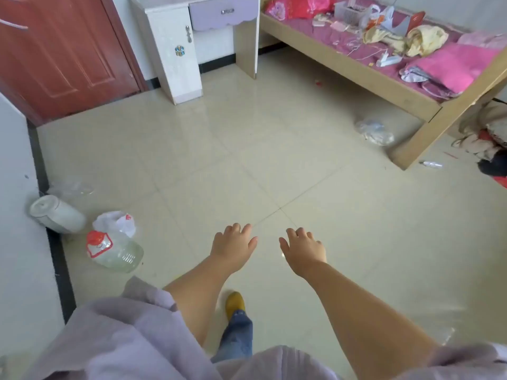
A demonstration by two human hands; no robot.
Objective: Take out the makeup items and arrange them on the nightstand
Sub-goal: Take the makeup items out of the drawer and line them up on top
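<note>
My left hand [233, 246] and my right hand [303, 249] reach forward over the tiled floor, palms down, fingers relaxed, holding nothing. Far ahead stands a white and lilac nightstand [175, 50] with a lilac drawer [223, 13] beside it. On the bed [356, 67] at the upper right lie a clear plastic basket [347, 12], a small pink item [338, 25], a white tube [388, 60] and other small loose things. I cannot tell which of them are makeup.
A red door [60, 50] is at the upper left. By the left wall lie a white roll [56, 213], a plastic bag [115, 222] and a clear jug with a red cap [113, 249]. A crumpled clear bag [374, 131] lies near the bed's corner post.
</note>
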